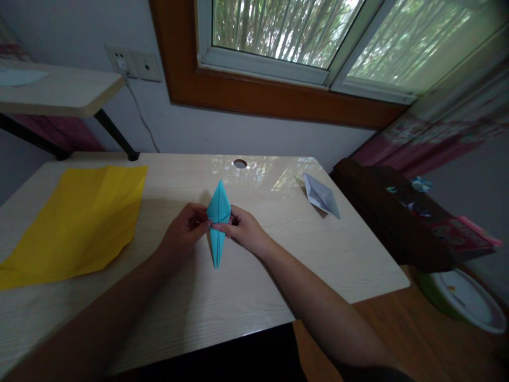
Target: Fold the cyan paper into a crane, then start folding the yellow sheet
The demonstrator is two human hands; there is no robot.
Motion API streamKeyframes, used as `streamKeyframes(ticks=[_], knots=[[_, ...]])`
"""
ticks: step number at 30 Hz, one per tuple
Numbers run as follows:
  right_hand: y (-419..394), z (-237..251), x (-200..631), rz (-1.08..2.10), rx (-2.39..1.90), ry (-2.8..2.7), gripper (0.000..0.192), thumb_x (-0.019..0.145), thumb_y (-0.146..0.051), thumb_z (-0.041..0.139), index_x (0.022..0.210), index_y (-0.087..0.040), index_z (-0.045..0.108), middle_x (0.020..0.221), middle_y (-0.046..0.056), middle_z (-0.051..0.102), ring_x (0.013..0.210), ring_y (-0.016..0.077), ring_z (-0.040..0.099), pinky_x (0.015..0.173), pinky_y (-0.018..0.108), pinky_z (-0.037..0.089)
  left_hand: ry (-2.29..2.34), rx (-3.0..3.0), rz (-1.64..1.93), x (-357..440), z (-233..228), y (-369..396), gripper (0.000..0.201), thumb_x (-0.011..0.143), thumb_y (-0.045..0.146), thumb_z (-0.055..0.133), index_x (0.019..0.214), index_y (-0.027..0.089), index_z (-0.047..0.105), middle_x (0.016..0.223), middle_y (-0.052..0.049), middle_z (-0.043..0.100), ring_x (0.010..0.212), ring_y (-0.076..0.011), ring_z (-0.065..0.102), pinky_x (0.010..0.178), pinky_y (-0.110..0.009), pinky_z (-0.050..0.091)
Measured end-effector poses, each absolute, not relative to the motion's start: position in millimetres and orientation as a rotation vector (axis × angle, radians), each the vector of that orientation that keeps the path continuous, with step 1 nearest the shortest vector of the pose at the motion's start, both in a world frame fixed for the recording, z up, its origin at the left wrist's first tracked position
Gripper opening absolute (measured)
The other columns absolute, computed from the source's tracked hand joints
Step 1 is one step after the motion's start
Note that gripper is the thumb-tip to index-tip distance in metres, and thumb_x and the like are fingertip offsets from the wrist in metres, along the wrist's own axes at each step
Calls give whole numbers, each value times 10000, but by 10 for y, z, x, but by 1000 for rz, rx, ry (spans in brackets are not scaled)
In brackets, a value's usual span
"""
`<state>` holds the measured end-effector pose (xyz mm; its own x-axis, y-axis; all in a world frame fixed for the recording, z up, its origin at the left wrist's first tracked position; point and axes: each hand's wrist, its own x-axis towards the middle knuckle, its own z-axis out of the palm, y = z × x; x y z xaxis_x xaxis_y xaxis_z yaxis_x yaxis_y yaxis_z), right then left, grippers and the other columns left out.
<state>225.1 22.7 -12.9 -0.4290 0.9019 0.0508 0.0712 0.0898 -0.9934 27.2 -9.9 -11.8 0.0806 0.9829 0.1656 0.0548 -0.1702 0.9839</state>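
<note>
A turquoise folded origami paper [219, 204], shaped like a long narrow diamond, is held up a little over the table. Its wide point faces away from me, and its slim lower end is split in two by a slit. My left hand [188, 227] pinches its left edge between thumb and fingers. On the other side, my right hand [243, 228] grips the right edge, its thumb lying across the middle of the paper. The fingers behind the paper are partly hidden.
A yellow sheet [95, 217] lies at the left of the pale wooden table [254, 286]. Toward the back right rests a folded white paper boat-like shape [321, 195]. A raised shelf [59, 90] stands at the back left. Beyond the table's right edge is a dark cabinet [382, 212].
</note>
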Motion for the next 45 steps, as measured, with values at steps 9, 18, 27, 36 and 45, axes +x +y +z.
streamKeyframes(ticks=[9,18,27,36,45], knots=[[224,-152,2221,1424,-752,-1458,450,847,-421,774,1138,-287,458,790,-74,634,590,100,600,554,231,485,1128,1259,1327,276,-78,-70,248,820,291,761,972,219,578,835,36,651,695,-133,648,648,-267,549],[183,-98,2251,1320,-778,-1564,256,925,-422,680,1122,-274,609,908,-2,635,736,133,607,675,282,495,1061,1266,1272,262,-58,-67,215,824,323,763,954,210,635,829,19,686,718,-149,657,697,-291,557],[214,-92,2262,1365,-837,-1523,302,855,-447,745,1065,-262,633,741,-37,574,649,138,531,624,282,444,1109,1339,1252,269,-52,-81,238,859,394,727,964,199,640,853,-5,690,758,-176,676,730,-319,573],[175,-28,2256,1505,-811,-1435,365,821,-389,783,1135,-278,634,768,-41,606,628,123,550,592,261,466,1079,1365,1196,277,-27,-117,175,872,349,709,978,212,682,843,2,700,755,-171,663,725,-299,556],[187,-69,2241,1628,-793,-1372,326,817,-440,789,1023,-239,636,754,-29,690,616,128,662,575,260,566,1205,1512,1198,227,-6,-123,182,910,385,680,983,224,727,967,-18,717,909,-202,639,837,-307,510]])
